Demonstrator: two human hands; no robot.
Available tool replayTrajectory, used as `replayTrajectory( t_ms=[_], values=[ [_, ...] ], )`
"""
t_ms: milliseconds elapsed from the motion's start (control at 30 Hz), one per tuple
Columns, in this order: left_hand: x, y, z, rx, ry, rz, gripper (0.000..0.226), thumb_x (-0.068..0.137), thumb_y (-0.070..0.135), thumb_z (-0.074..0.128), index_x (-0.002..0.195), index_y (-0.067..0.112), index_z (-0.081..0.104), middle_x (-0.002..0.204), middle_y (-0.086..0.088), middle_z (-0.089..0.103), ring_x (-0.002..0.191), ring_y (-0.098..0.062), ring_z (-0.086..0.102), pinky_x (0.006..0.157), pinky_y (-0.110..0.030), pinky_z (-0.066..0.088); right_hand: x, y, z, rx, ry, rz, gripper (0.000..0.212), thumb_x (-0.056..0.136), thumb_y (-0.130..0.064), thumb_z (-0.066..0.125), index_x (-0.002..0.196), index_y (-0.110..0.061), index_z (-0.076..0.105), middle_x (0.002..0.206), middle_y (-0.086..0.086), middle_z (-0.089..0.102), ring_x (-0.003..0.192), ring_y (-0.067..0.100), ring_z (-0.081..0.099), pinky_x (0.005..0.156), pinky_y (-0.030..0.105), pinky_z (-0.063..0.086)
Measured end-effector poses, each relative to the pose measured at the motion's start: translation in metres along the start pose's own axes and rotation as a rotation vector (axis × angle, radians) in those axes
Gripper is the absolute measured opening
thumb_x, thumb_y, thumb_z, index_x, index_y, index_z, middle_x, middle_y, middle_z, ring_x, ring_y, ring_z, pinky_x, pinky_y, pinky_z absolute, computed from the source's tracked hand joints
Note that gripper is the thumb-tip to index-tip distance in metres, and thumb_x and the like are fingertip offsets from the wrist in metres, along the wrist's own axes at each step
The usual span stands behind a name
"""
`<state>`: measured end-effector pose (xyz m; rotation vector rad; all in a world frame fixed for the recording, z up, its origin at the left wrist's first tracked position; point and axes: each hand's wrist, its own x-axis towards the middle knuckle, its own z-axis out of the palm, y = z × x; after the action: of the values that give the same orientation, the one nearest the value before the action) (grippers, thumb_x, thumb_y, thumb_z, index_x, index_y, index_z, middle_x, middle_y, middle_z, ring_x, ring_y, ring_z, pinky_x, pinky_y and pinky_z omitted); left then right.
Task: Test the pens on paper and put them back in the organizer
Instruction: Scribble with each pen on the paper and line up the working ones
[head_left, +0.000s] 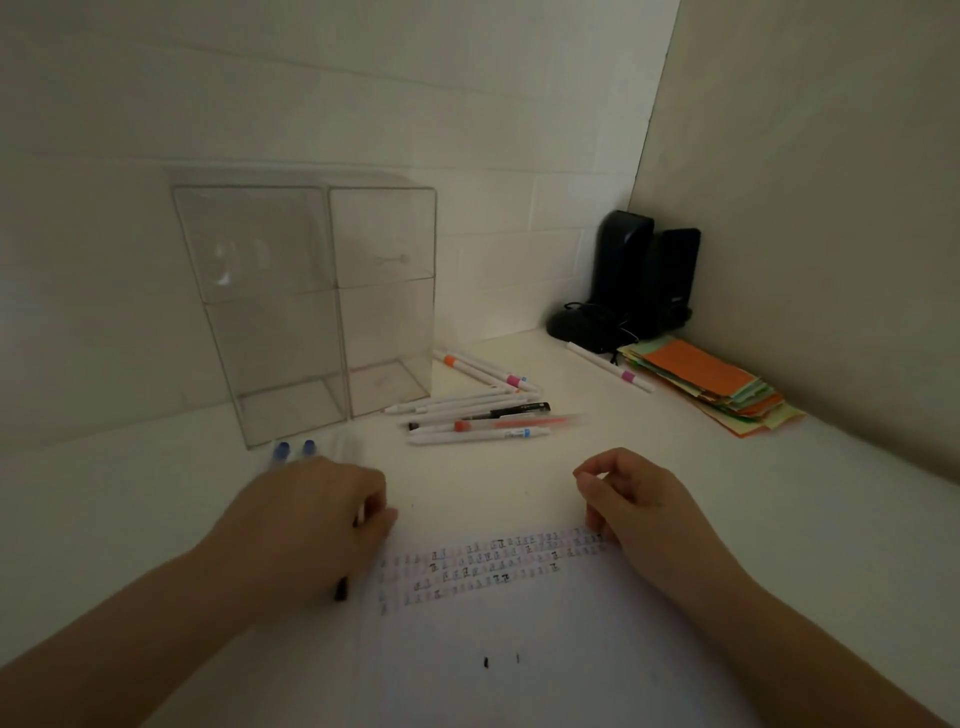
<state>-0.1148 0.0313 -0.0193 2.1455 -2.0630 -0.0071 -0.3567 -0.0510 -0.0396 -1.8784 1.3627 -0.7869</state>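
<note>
A dim white desk seen from above, with two bare hands at the near edge. The left hand (317, 514) has its fingers curled around a dark pen (341, 590), whose tip pokes out below the palm just left of the paper (519, 639). The right hand (631, 501) rests on the paper's right side, fingers loosely bent; whether it pinches anything cannot be told. Rows of small test marks (493, 564) cross the sheet between the hands. The clear organizer (311, 306) stands toward the far left corner, its compartments looking empty. Just right of it lies a loose cluster of pens (478, 415), long axes running mostly left to right, beyond both hands and roughly midway between them. Two blue-capped pens (295, 449) lie just beyond the left hand, at the organizer's foot.
</note>
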Motion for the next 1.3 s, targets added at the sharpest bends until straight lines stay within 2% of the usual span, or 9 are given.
replayTrajectory(
  t_ms=[167,333,567,700,767,834,967,1134,1300],
  values=[
    [0.047,0.02,0.01,-0.156,0.211,0.175,0.008,0.09,0.032,0.048,0.089,0.027,0.054,0.087,0.013,0.049,0.09,-0.011,0.047,0.073,-0.021,0.031,0.002,0.002,-0.002,0.054,0.007,0.005,0.013,0.092,-0.022,0.051,0.083,-0.026,0.059,0.057,-0.002,0.063,0.045,0.001,0.05,0.056,0.02,0.04],
    [0.08,0.04,0.034,-0.08,0.224,0.213,0.027,0.093,0.025,0.044,0.119,0.018,0.045,0.122,-0.002,0.047,0.11,-0.018,0.042,0.09,-0.028,0.035,0.002,0.005,-0.004,0.139,0.0,0.015,0.014,0.092,-0.019,0.052,0.083,-0.025,0.061,0.052,-0.003,0.063,0.044,0.003,0.05,0.049,0.017,0.041],
    [0.083,0.036,0.038,0.036,0.185,0.203,0.017,0.095,0.034,0.038,0.104,0.023,0.047,0.108,0.002,0.05,0.106,-0.019,0.041,0.087,-0.031,0.029,0.001,0.006,-0.004,0.153,0.025,0.002,0.013,0.091,-0.018,0.054,0.083,-0.024,0.062,0.053,-0.002,0.062,0.044,0.001,0.049,0.049,0.013,0.041],
    [0.053,0.048,0.023,-0.325,0.164,0.263,0.007,0.094,0.032,0.039,0.087,0.034,0.04,0.084,0.011,0.057,0.079,-0.011,0.054,0.074,-0.027,0.042,-0.006,-0.001,-0.01,0.234,-0.028,-0.069,0.016,0.09,-0.021,0.056,0.104,-0.026,0.061,0.066,0.004,0.063,0.049,-0.002,0.054,0.053,0.011,0.041],
    [0.035,0.057,0.019,-0.483,0.136,0.292,0.01,0.093,0.034,0.041,0.084,0.038,0.041,0.075,0.01,0.06,0.065,-0.005,0.053,0.061,-0.016,0.042,-0.011,-0.006,-0.013,0.448,-0.16,-0.085,0.021,0.091,-0.024,0.054,0.111,-0.025,0.061,0.068,0.003,0.064,0.053,0.003,0.053,0.053,0.017,0.044],
    [0.02,0.06,0.02,-0.611,0.131,0.319,0.011,0.092,0.036,0.043,0.083,0.043,0.045,0.073,0.012,0.061,0.062,-0.001,0.053,0.057,-0.012,0.041,-0.016,-0.012,-0.014,0.758,-0.294,-0.087,0.024,0.092,-0.029,0.048,0.098,-0.017,0.067,0.068,0.005,0.064,0.055,0.01,0.053,0.051,0.021,0.045],
    [0.015,0.053,0.018,-0.605,0.133,0.334,0.022,0.092,0.037,0.041,0.074,0.042,0.052,0.081,0.032,0.058,0.068,0.006,0.053,0.06,-0.007,0.039,-0.014,-0.012,-0.022,1.097,-0.319,-0.022,0.037,0.091,-0.036,0.041,0.075,-0.016,0.068,0.06,0.003,0.059,0.051,0.011,0.049,0.049,0.021,0.043],
    [0.015,0.055,0.024,-0.564,0.14,0.371,0.016,0.08,0.053,0.033,0.082,0.052,0.049,0.069,0.022,0.059,0.083,0.008,0.051,0.063,-0.008,0.037,-0.013,-0.011,-0.021,1.135,-0.451,0.056,0.047,0.086,-0.048,0.036,0.079,-0.016,0.07,0.06,0.004,0.061,0.048,0.012,0.049,0.048,0.023,0.041],
    [0.016,0.054,0.026,-0.564,0.141,0.459,0.033,0.082,0.054,0.028,0.089,0.042,0.058,0.063,0.022,0.058,0.082,0.006,0.052,0.076,-0.005,0.036,-0.012,-0.006,-0.018,1.159,-0.484,0.01,0.047,0.089,-0.045,0.032,0.073,-0.017,0.066,0.058,0.0,0.06,0.052,0.01,0.052,0.052,0.021,0.045]
  ],
)
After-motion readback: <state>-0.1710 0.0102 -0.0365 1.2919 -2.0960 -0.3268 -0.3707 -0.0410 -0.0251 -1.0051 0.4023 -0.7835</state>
